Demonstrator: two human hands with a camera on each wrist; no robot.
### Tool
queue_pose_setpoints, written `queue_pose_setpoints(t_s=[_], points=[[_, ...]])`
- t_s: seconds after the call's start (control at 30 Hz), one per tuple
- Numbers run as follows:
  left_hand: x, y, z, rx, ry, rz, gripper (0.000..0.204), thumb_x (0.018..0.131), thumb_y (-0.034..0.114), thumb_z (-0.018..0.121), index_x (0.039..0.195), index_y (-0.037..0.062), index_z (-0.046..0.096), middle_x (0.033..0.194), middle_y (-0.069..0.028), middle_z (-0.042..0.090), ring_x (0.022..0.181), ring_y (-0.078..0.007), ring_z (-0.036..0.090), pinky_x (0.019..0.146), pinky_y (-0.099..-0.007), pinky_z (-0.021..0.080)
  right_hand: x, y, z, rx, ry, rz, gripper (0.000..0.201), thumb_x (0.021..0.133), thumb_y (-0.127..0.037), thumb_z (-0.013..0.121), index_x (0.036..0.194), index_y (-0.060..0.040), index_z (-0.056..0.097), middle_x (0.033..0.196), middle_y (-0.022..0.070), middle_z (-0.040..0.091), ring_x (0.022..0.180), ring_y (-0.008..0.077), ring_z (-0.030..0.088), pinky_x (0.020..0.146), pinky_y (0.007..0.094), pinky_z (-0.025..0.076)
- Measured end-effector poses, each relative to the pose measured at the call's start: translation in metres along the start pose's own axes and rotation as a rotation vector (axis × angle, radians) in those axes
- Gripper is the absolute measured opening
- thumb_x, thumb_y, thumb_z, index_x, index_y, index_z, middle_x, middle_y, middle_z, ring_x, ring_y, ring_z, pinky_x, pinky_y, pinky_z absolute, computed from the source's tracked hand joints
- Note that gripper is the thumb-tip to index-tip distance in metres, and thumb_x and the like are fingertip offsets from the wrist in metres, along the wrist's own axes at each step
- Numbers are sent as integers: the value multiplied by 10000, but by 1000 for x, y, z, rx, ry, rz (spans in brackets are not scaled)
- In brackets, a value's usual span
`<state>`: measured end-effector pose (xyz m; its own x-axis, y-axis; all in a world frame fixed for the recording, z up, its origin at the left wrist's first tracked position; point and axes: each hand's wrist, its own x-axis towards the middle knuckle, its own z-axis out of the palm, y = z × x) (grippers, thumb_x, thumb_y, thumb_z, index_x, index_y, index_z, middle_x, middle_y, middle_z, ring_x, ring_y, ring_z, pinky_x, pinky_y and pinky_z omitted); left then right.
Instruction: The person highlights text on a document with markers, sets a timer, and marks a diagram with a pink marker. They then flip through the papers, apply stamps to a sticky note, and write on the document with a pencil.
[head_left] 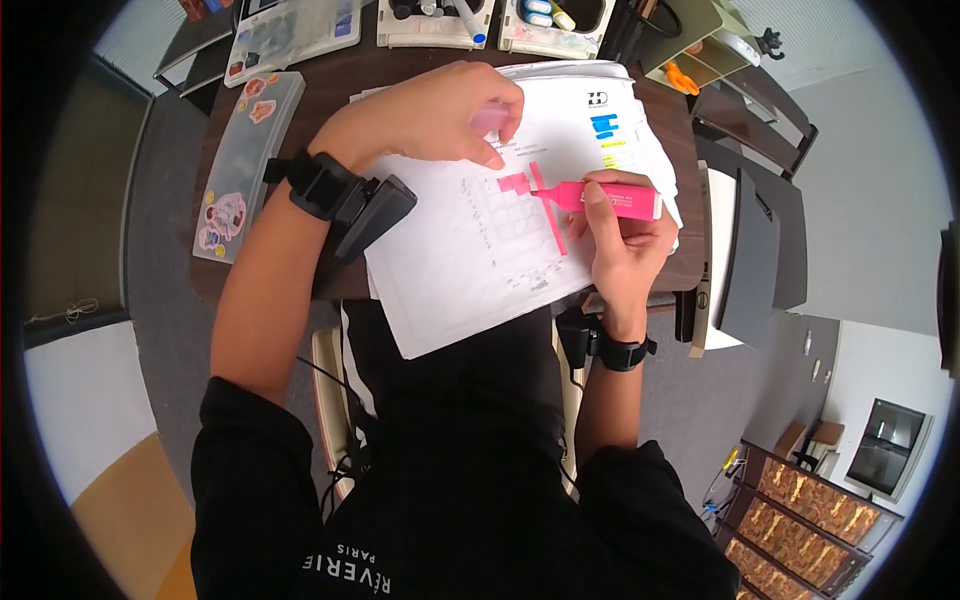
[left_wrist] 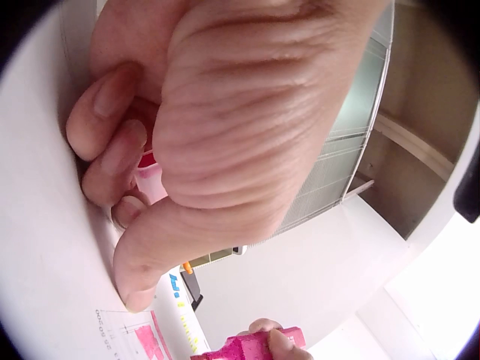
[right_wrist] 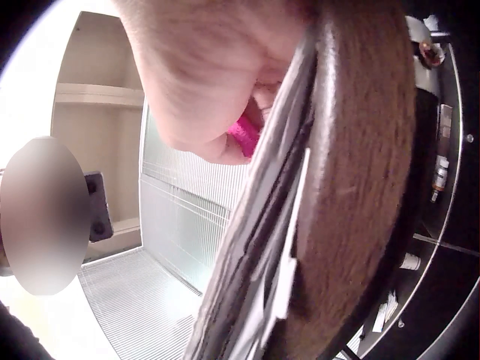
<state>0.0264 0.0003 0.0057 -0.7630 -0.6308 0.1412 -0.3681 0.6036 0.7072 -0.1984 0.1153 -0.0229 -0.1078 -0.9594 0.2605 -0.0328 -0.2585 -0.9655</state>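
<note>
My right hand [head_left: 630, 245] grips a pink highlighter [head_left: 636, 203], thumb along its barrel. Its tip meets the printed sheet [head_left: 440, 300] beside a patch of pink strokes [head_left: 514, 184] on a grid chart. A long pink bar runs down the chart's right side. My left hand [head_left: 430, 115] rests on the upper part of the sheet, thumb and fingertips against the paper. Curled in its fingers is a pink cap [left_wrist: 150, 181], mostly hidden by the hand. In the right wrist view, only a bit of the highlighter [right_wrist: 244, 136] shows past the hand.
More sheets lie stacked beneath, overlapping the brown table's [head_left: 330, 275] front edge. On the left lies a stickered translucent case [head_left: 250, 160]. Pen trays [head_left: 430, 30] line the back, with a holder with orange scissors [head_left: 682, 78] at back right. Blue and yellow marks [head_left: 606, 126] show on the sheet.
</note>
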Motion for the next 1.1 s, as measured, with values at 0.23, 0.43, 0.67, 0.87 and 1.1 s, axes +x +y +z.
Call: queue_pose_setpoints(t_s=[0.23,0.43,0.67,0.87,1.1], points=[[2,-15,7,-75,58,106,286,740,89,833,837,32,570,696,-32,497,660,-146,476,615,-327,413,-1,-1,2,-72,-35,9,90,926,-10,696,997,42,677,783,49,676,621,68,591,557,220,472],[2,2,-2,-14,-69,-96,292,741,95,837,843,26,573,803,-64,596,752,-177,558,686,-346,468,0,2,1,-123,-46,-4,87,924,-19,699,991,36,686,768,38,673,624,56,585,553,208,459],[0,-3,-1,-25,7,23,291,740,100,837,841,32,573,706,-35,515,670,-154,493,624,-331,422,0,3,1,-160,-44,4,94,916,-40,713,984,23,697,774,31,683,652,54,594,580,210,467],[2,-13,7,-31,11,10,290,737,102,835,846,34,575,662,-22,456,635,-145,456,604,-333,401,0,1,2,-150,-36,11,88,908,-44,720,969,18,704,766,32,689,664,53,594,603,214,472],[3,-8,5,-20,36,92,288,735,91,834,850,28,577,699,-34,512,664,-156,489,622,-331,422,0,4,2,-288,-21,-51,92,892,-63,725,951,5,704,739,25,684,651,47,584,599,211,466]])
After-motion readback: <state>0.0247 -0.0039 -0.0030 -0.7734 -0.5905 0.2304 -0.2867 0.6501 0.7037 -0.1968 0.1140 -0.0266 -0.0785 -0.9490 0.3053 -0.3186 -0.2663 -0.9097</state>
